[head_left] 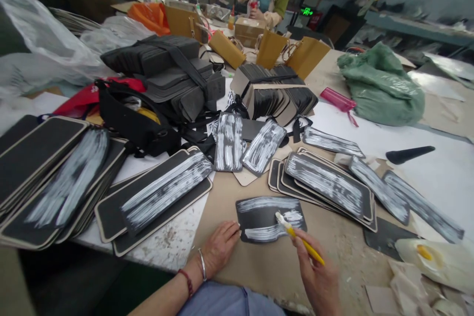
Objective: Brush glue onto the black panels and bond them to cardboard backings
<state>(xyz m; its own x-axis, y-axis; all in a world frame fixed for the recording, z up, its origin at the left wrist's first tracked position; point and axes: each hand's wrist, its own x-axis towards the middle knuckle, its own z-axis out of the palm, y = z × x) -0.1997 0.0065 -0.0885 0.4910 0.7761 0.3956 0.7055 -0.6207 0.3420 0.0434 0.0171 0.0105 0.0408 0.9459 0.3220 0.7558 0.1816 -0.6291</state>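
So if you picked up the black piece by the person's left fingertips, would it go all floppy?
Maybe a bit bendy: the black piece looks thin. It's probably light too, being just one small sheet. The white streaks look freshly brushed, so it might feel slippery or sticky there.

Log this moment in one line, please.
left hand: at left edge of black panel; right hand: grips yellow-handled paintbrush; panel: partly streaked white; nearby: other white-streaked panels
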